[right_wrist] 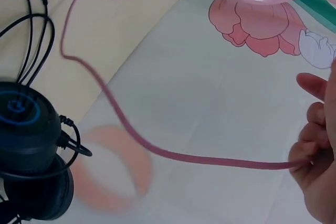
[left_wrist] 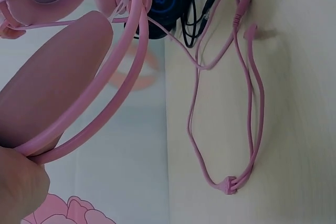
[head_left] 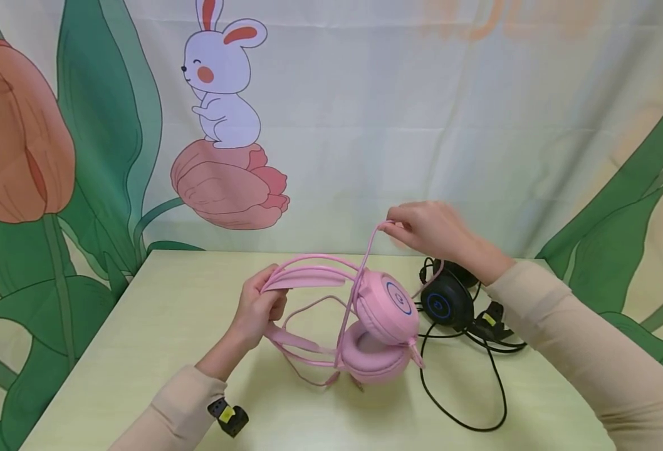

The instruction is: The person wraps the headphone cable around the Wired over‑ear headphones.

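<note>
My left hand (head_left: 257,307) grips the headband of a pink headset (head_left: 309,275), holding it over the table with its ear cups to the right. Between the fingers of my right hand (head_left: 430,228), raised above the cups, runs the pink cable (head_left: 370,247). One length of it crosses the headband near the cups; another trails from the right hand towards the table, as the right wrist view shows. The cable's splitter (left_wrist: 228,185) and a plug (left_wrist: 243,8) lie on the table in the left wrist view. A microphone stub (head_left: 416,354) sticks out below the upper cup.
A black headset (head_left: 447,300) sits on the table behind and right of the pink one, its black cable (head_left: 503,401) looped towards the front. Behind the pale table (head_left: 156,313) hangs a printed curtain (head_left: 354,125). Each wrist wears a small black camera (head_left: 229,416).
</note>
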The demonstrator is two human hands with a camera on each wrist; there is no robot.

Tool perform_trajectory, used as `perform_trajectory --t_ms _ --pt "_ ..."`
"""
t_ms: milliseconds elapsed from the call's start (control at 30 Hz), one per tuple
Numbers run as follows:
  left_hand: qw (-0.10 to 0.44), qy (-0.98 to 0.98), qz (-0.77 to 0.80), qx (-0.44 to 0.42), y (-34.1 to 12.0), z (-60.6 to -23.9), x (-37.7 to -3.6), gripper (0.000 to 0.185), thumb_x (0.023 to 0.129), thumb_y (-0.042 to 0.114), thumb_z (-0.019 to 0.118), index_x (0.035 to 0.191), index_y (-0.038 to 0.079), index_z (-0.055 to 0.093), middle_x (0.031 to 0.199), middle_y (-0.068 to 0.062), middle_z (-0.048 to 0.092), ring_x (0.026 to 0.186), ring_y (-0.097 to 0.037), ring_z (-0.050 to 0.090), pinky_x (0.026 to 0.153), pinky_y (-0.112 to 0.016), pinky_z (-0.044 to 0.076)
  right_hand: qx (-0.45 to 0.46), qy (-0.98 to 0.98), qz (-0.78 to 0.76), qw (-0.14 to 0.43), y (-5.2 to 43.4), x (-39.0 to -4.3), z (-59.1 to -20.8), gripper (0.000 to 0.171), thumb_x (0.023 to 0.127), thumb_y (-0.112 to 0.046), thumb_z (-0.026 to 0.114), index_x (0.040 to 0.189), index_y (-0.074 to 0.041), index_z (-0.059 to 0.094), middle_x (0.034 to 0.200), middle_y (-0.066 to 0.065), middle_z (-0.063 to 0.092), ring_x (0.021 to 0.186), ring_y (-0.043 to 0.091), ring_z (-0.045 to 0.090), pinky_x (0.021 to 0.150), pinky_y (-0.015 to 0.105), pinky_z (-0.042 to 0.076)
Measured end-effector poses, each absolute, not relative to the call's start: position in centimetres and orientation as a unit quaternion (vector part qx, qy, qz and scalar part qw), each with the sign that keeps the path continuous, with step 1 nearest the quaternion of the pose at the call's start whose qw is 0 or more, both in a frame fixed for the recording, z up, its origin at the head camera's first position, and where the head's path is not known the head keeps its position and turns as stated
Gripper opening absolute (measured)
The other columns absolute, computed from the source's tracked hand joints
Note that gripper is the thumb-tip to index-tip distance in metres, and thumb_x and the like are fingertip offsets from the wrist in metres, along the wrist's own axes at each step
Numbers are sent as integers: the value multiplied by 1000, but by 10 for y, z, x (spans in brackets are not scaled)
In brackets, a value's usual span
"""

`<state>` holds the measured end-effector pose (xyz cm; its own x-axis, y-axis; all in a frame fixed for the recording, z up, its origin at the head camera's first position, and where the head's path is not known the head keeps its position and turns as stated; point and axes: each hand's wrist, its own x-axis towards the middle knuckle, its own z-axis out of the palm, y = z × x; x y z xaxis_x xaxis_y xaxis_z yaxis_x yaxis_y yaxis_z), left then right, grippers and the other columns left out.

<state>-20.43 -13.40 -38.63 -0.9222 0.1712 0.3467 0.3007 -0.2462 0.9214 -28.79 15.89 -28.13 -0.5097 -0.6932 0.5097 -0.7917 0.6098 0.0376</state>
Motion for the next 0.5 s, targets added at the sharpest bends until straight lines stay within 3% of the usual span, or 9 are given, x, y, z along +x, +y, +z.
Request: perform_trajectory --t_ms 100,233,500 --pt "39 -609 -769 -192 -133 -388 -203 7 85 -3 41 78 -4 40 50 6 28 42 -4 23 38 -21 13 394 -891 129 183 158 -290 -282 23 89 -33 57 71 -19 59 55 -8 45 46 5 34 43 23 25" --pt "22 -599 -777 -191 -131 -391 -201 8 85 -2 40 78 0 43 50 6 27 43 -5 22 39 -21 13 366 -907 155 142 157 -295 -287 19 88 -36 59 79 -19 65 58 -7 50 48 7 36 46 24 30" --pt "-7 -545 -815 -196 -124 -395 -199 10 82 -2 39 77 4 44 52 5 26 43 -5 17 39 -27 7 348 -914 133 161 148 -300 -299 20 87 -39 59 78 -22 65 51 -9 41 45 7 33 44 23 24"
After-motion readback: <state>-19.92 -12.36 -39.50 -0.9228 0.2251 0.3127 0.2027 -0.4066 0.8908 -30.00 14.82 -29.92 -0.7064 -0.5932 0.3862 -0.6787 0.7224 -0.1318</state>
